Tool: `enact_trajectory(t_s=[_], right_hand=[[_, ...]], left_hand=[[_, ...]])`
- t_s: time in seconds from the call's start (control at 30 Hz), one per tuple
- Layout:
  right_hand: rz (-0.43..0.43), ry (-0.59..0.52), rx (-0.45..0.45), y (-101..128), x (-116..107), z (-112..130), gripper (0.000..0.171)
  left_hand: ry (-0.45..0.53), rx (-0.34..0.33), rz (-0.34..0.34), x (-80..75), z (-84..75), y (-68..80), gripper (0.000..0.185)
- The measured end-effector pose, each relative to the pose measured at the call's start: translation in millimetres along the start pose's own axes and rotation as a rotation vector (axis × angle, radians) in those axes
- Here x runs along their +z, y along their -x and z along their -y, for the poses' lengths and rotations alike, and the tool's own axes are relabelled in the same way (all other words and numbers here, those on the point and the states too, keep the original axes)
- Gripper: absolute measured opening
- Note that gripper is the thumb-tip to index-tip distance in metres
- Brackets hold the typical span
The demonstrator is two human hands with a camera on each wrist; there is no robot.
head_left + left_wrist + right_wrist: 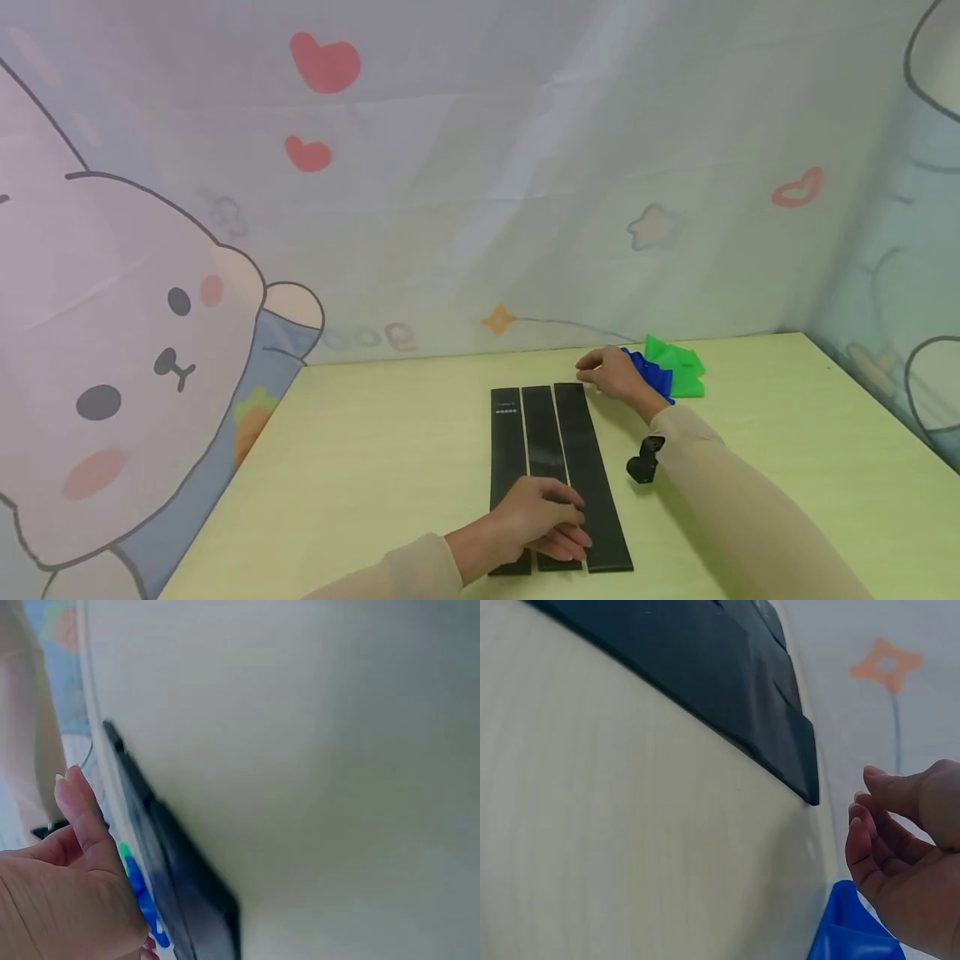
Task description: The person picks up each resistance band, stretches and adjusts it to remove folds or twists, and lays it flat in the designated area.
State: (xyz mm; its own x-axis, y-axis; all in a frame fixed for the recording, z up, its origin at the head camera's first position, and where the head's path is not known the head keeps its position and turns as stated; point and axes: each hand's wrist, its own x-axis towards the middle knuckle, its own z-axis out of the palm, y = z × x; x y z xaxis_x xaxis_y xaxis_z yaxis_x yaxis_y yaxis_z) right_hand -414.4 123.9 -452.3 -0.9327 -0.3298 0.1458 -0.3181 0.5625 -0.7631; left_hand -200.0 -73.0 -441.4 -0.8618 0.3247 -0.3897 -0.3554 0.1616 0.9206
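The person's left hand (536,518) hangs over the near part of three black strips, its fingers loosely bent and empty; whether they touch the surface cannot be told. Beneath those fingers lies the middle strip (542,429), with the left strip (508,450) under the wrist side and the right strip (592,475) just beside the fingertips. The right hand (617,372) holds nothing either, its fingers slack and lightly curved, near the right strip's far end. Behind those fingers a crumpled blue band (654,375) lies on the bench (360,458), with a green band (684,369) beyond it. The step in hand looks like setting the strips side by side; the next move probably calls for fingertips light on the strip edges, evening the narrow gaps.
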Motion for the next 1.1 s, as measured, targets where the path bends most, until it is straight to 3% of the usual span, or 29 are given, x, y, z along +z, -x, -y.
enact_trajectory(t_s=[0.33,0.77,1.1], right_hand=[[-0.021,-0.073,0.013,8,-27,-10,0.031],[-0.182,0.085,0.014,18,-63,-25,0.026],[-0.122,0.190,0.088,22,-78,-37,0.045]], left_hand=[[0.057,0.109,-0.063,-12.0,-15.6,-22.0,0.029],[0.122,0.191,-0.107,7.3,-37.3,-60.4,0.030],[0.095,0.184,-0.198,22.5,-44.0,-98.8,0.032]])
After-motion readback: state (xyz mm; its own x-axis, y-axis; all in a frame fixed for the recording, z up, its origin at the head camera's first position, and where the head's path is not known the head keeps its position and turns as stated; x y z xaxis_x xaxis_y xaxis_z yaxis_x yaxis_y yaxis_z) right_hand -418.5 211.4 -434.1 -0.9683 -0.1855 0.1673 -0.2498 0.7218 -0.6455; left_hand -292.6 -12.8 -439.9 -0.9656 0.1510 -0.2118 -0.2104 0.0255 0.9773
